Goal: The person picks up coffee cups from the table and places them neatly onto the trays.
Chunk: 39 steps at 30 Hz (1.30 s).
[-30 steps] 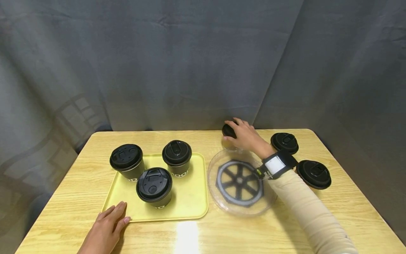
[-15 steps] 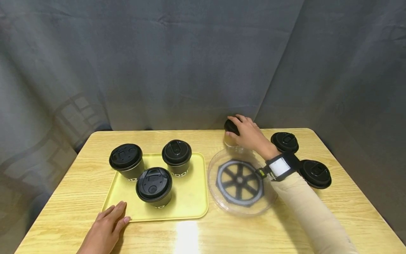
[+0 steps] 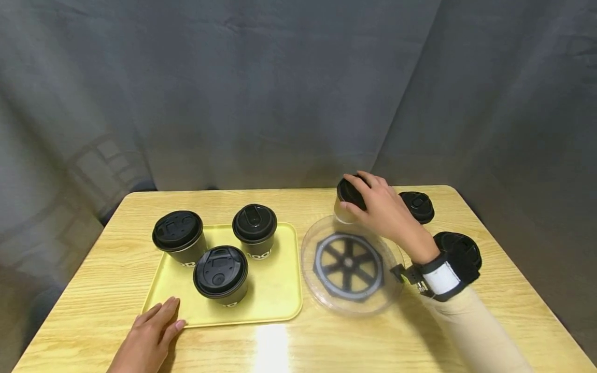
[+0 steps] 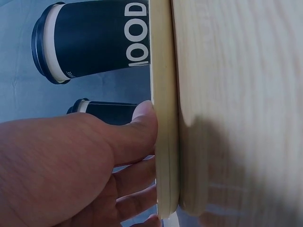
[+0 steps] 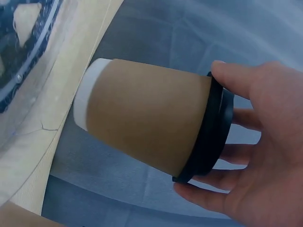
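Observation:
My right hand (image 3: pixel 384 210) grips a brown paper coffee cup (image 5: pixel 147 113) by its black lid (image 5: pixel 210 135), thumb and fingers spread around the rim. The cup's white base (image 5: pixel 90 92) is close over the table, behind the clear round container. My left hand (image 3: pixel 146 336) rests with relaxed fingers on the front left corner of the yellow tray (image 3: pixel 280 300); its thumb (image 4: pixel 142 127) touches the tray edge. On that tray stand three black cups with black lids: one back left (image 3: pixel 179 235), one back right (image 3: pixel 255 230) and one in front (image 3: pixel 222 274).
Right of the tray sits the clear round container (image 3: pixel 322 292) with a dark spoked wheel shape (image 3: pixel 348 262) in it. Two more black-lidded cups, a far one (image 3: pixel 417 206) and a nearer one (image 3: pixel 459 246), stand at the right. A grey curtain (image 3: pixel 261 93) hangs behind the table.
My right hand and the brown cup have moved a little to the right. The head view has shifted slightly. My left hand stays at the tray corner.

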{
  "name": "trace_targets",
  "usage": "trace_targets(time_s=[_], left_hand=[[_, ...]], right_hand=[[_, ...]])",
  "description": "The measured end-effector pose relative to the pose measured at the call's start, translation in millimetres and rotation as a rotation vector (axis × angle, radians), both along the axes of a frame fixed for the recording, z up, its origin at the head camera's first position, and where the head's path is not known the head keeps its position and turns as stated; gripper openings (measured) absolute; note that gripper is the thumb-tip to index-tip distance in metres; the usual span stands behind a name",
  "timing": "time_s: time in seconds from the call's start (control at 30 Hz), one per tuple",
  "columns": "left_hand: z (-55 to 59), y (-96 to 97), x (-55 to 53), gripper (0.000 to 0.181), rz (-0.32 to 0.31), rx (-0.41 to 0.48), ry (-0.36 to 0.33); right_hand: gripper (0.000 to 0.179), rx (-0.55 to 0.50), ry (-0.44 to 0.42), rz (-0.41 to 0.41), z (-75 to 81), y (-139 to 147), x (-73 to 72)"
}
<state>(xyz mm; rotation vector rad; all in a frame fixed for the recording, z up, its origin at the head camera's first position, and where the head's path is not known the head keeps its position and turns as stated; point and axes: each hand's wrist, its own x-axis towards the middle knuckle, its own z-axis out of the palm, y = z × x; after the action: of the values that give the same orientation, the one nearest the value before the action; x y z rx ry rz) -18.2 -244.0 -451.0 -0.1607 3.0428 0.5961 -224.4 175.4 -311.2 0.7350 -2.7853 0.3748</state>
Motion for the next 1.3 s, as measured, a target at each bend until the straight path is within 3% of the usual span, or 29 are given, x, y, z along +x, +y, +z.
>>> trace_targets(time_s=[0.23,0.57,0.87,1.03,1.3], left_hand=[[1.5,-0.9,2.0,0.052,0.001,-0.002,0.015],[0.6,-0.6,3.2,0.05,-0.006,-0.002,0.074],[0.5,-1.4,2.9,0.051,-0.007,-0.01,0.056],[0.4,-2.4,3.2,0.051,-0.008,-0.006,0.048],[1.7,-0.1,3.9,0.05,-0.017,-0.002,0.093]], right_hand=[[0.062,0.023,0.0,0.072,-11.8,-3,18.2],[0.066,0.077,-0.034,0.108,-27.5,-7,19.9],[0.068,0.073,-0.046,0.12,-30.6,-7,20.9],[0.069,0.057,-0.081,0.116,-26.5,-3,21.9],[0.068,0.03,-0.08,-0.004,2.7,30,16.3]])
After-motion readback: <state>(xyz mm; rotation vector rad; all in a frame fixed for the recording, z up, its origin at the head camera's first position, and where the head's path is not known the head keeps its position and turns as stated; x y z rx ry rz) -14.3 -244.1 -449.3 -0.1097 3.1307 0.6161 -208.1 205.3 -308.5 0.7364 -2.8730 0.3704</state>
